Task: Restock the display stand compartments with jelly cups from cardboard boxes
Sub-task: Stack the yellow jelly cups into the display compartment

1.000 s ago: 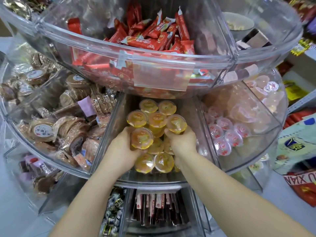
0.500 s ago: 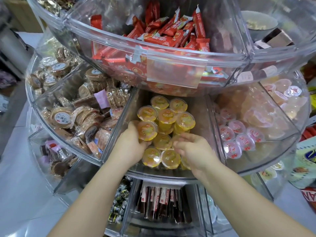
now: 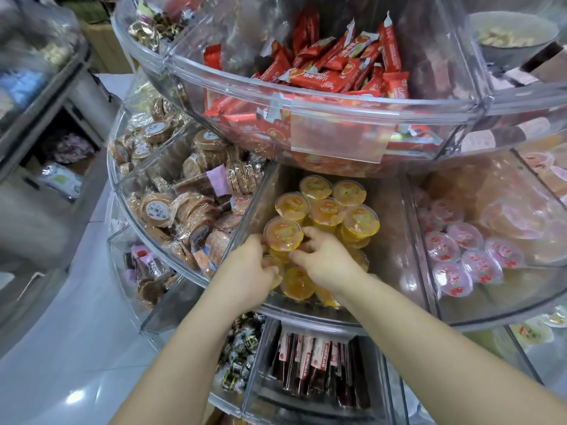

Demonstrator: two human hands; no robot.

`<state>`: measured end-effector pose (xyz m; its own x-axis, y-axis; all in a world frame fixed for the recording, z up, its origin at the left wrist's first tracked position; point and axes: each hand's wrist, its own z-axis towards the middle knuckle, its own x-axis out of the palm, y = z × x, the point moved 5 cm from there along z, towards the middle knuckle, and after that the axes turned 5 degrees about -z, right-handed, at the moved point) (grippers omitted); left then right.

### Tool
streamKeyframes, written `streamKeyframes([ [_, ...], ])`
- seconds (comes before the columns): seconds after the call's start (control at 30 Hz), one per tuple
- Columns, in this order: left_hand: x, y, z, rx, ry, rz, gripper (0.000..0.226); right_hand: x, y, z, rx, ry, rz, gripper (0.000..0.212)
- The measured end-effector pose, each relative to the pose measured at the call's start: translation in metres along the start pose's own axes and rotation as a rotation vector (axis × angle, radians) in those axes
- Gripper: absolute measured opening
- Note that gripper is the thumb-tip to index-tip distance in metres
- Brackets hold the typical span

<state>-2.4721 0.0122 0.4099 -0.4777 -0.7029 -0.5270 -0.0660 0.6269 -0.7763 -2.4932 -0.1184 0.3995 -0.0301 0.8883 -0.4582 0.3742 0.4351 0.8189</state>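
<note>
At frame centre, the left hand (image 3: pixel 251 265) and right hand (image 3: pixel 325 259) curl around one yellow jelly cup (image 3: pixel 283 234) — steadying it atop the stacked cups in the middle compartment (image 3: pixel 389 240).

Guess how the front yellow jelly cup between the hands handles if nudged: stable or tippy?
Probably tippy: the yellow jelly cup sits atop other cups, not on a flat floor. Its smooth film lid looks slippery. Both the left hand and right hand flank it, suggesting it needs steadying.
</note>
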Motion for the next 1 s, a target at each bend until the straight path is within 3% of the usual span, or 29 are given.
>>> streamKeyframes([
  [0.3,-0.003,-0.007,-0.002,-0.038,-0.053,0.195,0.034,-0.003,-0.006,-0.003,-0.015,0.0,-0.021,0.06],
  [0.37,-0.006,-0.007,-0.009,-0.013,-0.09,0.192,0.04,-0.01,-0.01,-0.008,0.013,0.016,0.02,0.061],
  [0.5,-0.023,-0.014,-0.041,0.165,-0.267,0.03,0.044,-0.027,-0.011,-0.03,0.044,-0.011,0.162,0.044],
  [0.63,-0.037,-0.007,-0.09,0.275,-0.426,-0.259,0.031,-0.033,0.01,-0.062,-0.106,-0.009,0.212,0.02],
  [0.83,-0.027,0.082,-0.19,0.109,-0.81,-0.454,0.027,0.041,0.036,-0.107,-0.338,0.4,0.242,0.014],
  [1.0,0.041,0.22,-0.267,-0.233,-1.011,-0.654,0.034,0.174,-0.027,-0.127,-0.257,0.737,0.006,0.016],
])
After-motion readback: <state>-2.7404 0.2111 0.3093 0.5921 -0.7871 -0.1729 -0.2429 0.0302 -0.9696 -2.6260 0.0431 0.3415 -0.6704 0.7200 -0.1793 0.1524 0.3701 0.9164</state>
